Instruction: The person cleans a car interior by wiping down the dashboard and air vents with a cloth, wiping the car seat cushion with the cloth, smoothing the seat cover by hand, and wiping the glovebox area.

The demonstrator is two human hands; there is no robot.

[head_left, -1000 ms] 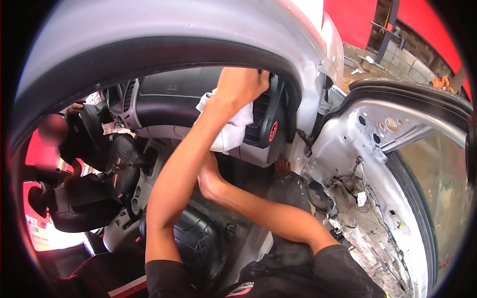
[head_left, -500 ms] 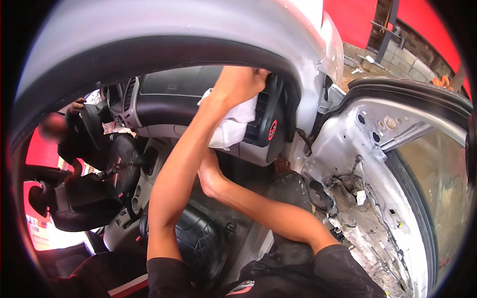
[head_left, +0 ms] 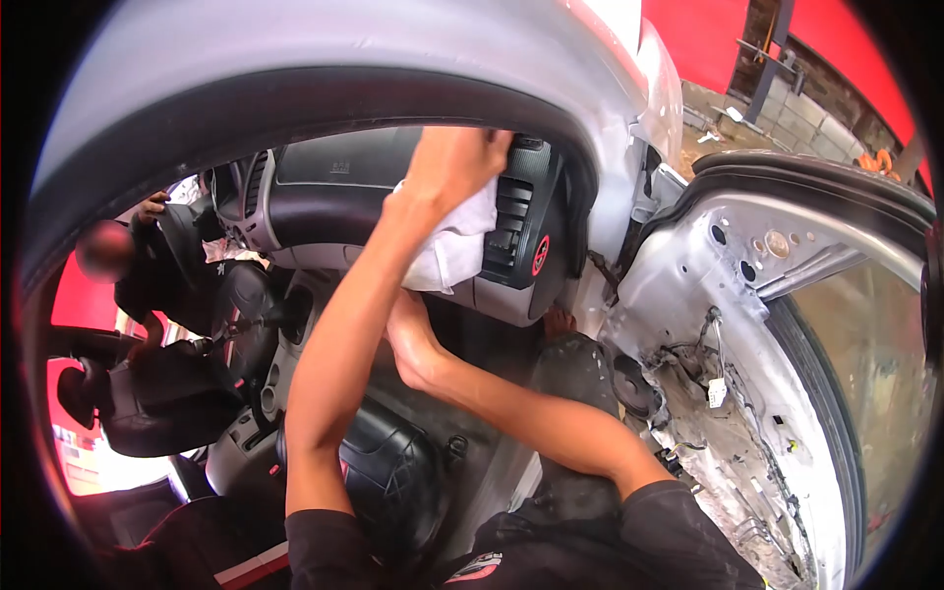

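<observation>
My left hand (head_left: 457,162) is up at the top of the dashboard (head_left: 334,211), beside the right-side air vent (head_left: 510,224). Its fingers are curled in, and what they hold, if anything, is hidden under the door frame's edge. Just below hangs a crumpled white cloth (head_left: 457,246), against the dash face left of the vent. My right hand (head_left: 405,313) reaches up from below, crossing behind my left forearm. Its fingers disappear behind that forearm and the cloth, so their grip does not show.
The silver door (head_left: 678,246) stands open on the right, its inner panel off and wiring exposed. A black seat (head_left: 388,472) lies below my arms. Across the cabin, another person (head_left: 177,265) is by the far seat. The silver roof edge (head_left: 324,88) arches overhead.
Both my hands and the white cloth have shifted slightly left along the dashboard. More of the side air vent is uncovered now.
</observation>
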